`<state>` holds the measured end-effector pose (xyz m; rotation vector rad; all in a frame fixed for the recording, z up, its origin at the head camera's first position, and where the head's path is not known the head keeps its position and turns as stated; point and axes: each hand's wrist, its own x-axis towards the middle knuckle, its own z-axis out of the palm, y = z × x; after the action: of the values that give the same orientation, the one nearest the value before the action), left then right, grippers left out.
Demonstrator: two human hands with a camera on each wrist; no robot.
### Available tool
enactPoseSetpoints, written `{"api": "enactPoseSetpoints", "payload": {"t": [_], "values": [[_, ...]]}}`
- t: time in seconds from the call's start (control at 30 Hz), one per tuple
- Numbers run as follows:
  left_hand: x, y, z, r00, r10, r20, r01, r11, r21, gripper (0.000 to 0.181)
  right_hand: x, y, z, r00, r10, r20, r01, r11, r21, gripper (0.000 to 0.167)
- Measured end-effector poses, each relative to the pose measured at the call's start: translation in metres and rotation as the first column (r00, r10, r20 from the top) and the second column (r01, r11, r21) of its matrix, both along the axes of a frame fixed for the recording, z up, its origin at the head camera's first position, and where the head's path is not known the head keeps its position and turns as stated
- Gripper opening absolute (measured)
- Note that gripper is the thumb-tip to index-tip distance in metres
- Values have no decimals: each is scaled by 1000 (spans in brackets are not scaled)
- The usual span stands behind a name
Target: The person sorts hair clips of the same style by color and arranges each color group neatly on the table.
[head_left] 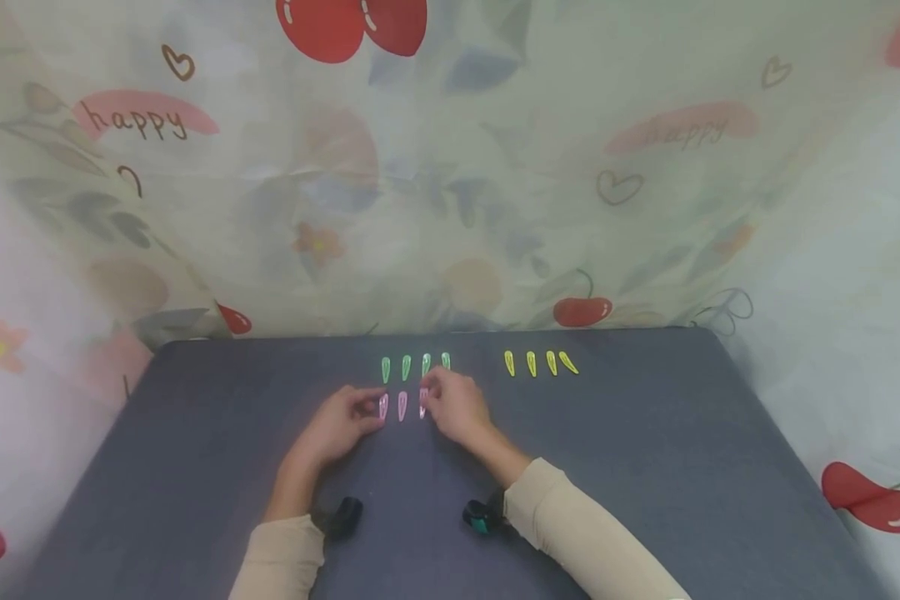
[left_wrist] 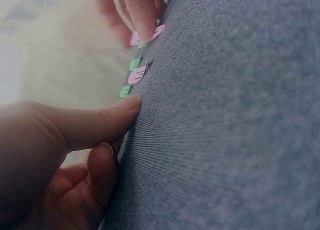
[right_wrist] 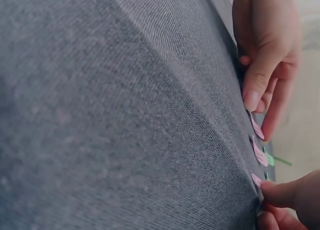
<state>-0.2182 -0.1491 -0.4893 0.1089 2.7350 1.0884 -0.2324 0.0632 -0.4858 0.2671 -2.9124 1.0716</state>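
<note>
Three pink snap hair clips lie in a short row on the dark table. My left hand [head_left: 337,423] has thumb and index finger at the two ends of the leftmost pink hair clip [head_left: 383,407], which lies between them. The middle pink hair clip [head_left: 402,406] is untouched. With bent fingers, my right hand [head_left: 459,407] holds the rightmost pink hair clip [head_left: 423,410], partly covered by the fingertips. In the right wrist view that clip's end [right_wrist: 256,179] shows by the thumb. Just behind stands a row of several green hair clips [head_left: 407,367].
Several yellow hair clips [head_left: 531,364] form another row to the right, the last one slanted. The dark cloth-covered table [head_left: 645,467] ends at a patterned curtain [head_left: 420,208] at the back and sides. A dark wrist device [head_left: 342,518] sits by each forearm.
</note>
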Motion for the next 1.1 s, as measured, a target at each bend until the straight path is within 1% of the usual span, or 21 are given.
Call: {"api": "enactPoseSetpoints", "payload": {"t": [0.1,0.23,0.4,0.6,0.7,0.8,0.87,1.0,1.1], "values": [[1,-1,0,1000,7,11,-7,1000,5,46,0,-2,1,1000,-2,-1,2,999,52,16],[0,-1,1,1000,4,9,-4,1000,6,47,1,-4,5,1000,-12,8,11,994,106,16],[-1,-1,1,1000,1,3,-1,1000,5,47,0,-4,5,1000,-13,17,10,993,118,18],[-1,-1,0,1000,-3,2,3,1000,6,47,1,-2,6,1000,15,4,-15,990,138,26],[-2,-1,-2,1000,-5,0,5,1000,5,47,4,1,9,999,52,-17,-48,984,170,35],[-2,-2,-4,1000,-2,-1,2,1000,7,47,9,4,12,994,104,-40,-92,968,232,53],[-1,-2,-4,1000,-1,-1,1,1000,13,47,12,6,14,989,134,-58,-112,952,285,63],[-1,-3,-5,1000,1,1,-1,1000,25,47,19,12,18,980,184,-80,-140,912,385,77],[-1,-3,-6,1000,5,3,-5,1000,21,46,25,16,23,971,224,-79,-164,873,459,84]]}}
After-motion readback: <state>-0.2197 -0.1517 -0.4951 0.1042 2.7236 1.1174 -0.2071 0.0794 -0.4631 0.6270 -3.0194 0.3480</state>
